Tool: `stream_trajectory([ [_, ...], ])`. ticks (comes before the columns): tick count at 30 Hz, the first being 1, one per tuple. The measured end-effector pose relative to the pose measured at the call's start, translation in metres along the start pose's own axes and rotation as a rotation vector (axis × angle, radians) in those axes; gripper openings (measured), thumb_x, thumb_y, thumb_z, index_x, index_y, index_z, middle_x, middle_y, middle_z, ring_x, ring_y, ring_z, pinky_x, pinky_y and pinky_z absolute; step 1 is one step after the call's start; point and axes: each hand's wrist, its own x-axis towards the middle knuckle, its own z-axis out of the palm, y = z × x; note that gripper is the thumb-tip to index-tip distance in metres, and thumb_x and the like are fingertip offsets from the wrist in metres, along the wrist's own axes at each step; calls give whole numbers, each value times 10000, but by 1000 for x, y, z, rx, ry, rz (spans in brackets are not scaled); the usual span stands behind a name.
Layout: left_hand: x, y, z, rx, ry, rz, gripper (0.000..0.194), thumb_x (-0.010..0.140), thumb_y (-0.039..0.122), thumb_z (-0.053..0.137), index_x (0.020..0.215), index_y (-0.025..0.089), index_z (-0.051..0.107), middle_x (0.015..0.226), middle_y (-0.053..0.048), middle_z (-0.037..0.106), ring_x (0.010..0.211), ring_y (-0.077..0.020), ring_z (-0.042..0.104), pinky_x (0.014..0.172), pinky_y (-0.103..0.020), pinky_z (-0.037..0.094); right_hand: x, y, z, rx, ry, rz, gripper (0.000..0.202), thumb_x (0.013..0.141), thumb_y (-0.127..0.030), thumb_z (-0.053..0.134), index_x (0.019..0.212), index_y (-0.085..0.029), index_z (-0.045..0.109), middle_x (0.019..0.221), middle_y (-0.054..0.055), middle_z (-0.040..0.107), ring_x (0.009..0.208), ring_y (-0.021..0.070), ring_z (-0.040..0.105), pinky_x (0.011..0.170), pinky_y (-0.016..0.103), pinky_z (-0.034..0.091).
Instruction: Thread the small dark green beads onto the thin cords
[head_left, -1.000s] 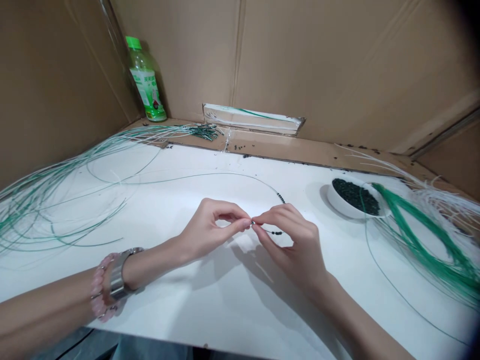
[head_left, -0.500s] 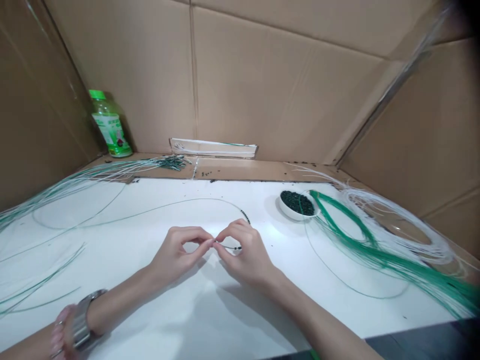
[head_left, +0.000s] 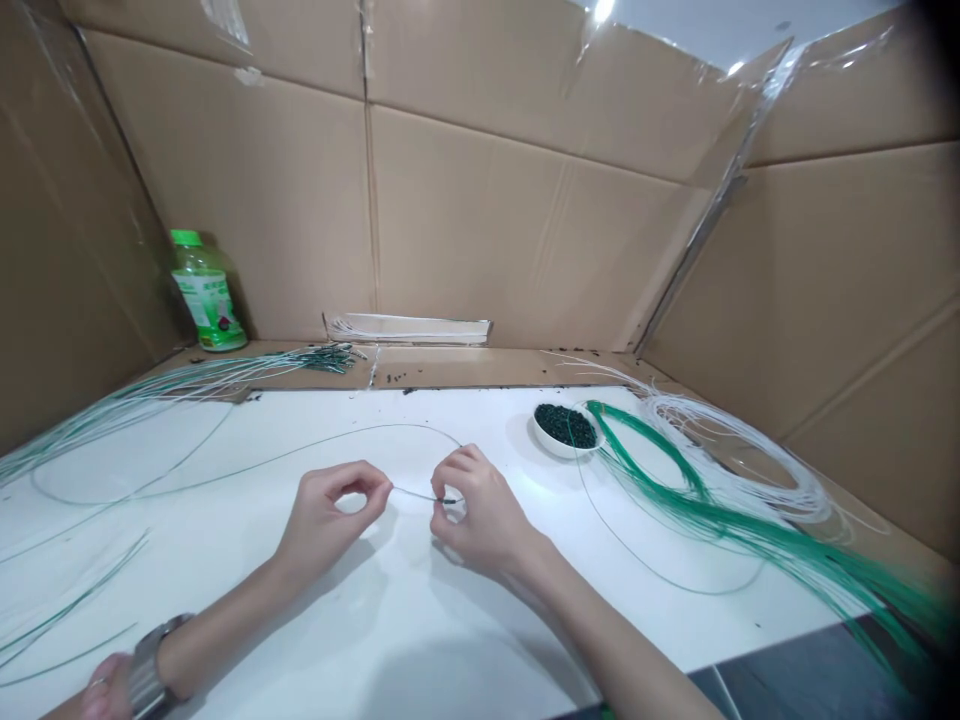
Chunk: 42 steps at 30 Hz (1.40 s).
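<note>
The left hand (head_left: 311,515) has thumb and forefinger pinched together on a thin cord (head_left: 414,494), which runs across to the right hand (head_left: 486,515). Dark beads (head_left: 448,501) sit on it right at the right fingers — whether these are clamped on them, I cannot tell. Beyond and right of those fingers, a white bowl (head_left: 561,449) of dark beads stands on the table (head_left: 300,660), green strands (head_left: 739,522) beside it.

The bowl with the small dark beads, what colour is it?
The bowl is white, best seen in the head view.
</note>
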Motion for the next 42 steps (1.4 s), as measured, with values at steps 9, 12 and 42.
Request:
stream_trajectory([
  [9,-3,4,3,-65,-108,64,186,814,220,554,656,137,608,619,-18,617,575,-114,562,590,-213,450,-2,-7,6,254,13,-130,97,791,-161,604,731,-196,672,711,40,629,704,159,519,663,304,423],
  [12,3,-2,-2,-139,-118,105,269,896,314,430,884,134,630,808,-67,658,758,-159,621,722,-258,490,3,-7,-1,453,112,-90,77,779,-167,642,734,-203,694,712,35,650,681,141,563,628,276,445],
  [42,9,-10,7,75,-415,60,332,810,224,349,534,194,167,534,52,128,493,-83,140,486,-247,165,25,77,-38,1322,859,502,215,899,-271,540,1049,-121,567,976,45,603,793,122,603,677,281,534],
])
